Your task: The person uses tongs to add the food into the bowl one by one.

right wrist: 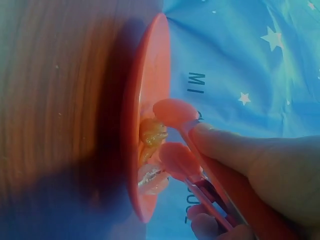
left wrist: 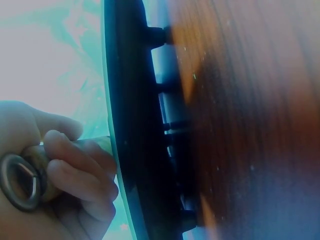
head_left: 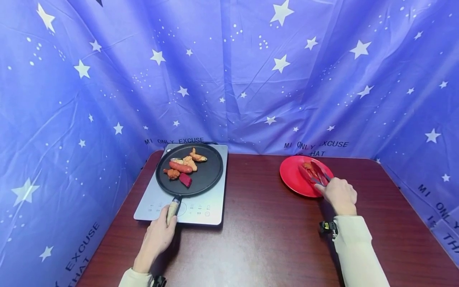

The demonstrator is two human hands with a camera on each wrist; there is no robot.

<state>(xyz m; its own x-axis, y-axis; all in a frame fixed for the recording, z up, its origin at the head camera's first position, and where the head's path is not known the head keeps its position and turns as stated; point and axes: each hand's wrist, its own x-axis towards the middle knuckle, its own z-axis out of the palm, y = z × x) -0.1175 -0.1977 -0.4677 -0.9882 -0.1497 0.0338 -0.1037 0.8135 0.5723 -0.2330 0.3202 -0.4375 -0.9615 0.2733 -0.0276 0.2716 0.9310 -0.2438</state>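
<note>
My left hand [head_left: 158, 235] grips the handle [head_left: 173, 210] of a round black frying pan [head_left: 206, 181]. In the pan lie a sausage [head_left: 181, 166], a dark red chunk [head_left: 185, 179] and several browned food pieces. On the right, my right hand [head_left: 340, 195] holds red tongs [right wrist: 180, 161] over a red plate [head_left: 291, 179]. The right wrist view shows the tongs' two rounded tips apart, near an orange-brown food piece [right wrist: 151, 132] and a pale pinkish one [right wrist: 152, 179] on the plate. Whether the tips touch the food, I cannot tell.
Beneath the pan is a silver induction cooktop [head_left: 148, 211] with touch controls along its front. It stands at the left of a dark red-brown wooden table [head_left: 251, 223]. A blue star-printed curtain [head_left: 229, 79] hangs behind and at both sides.
</note>
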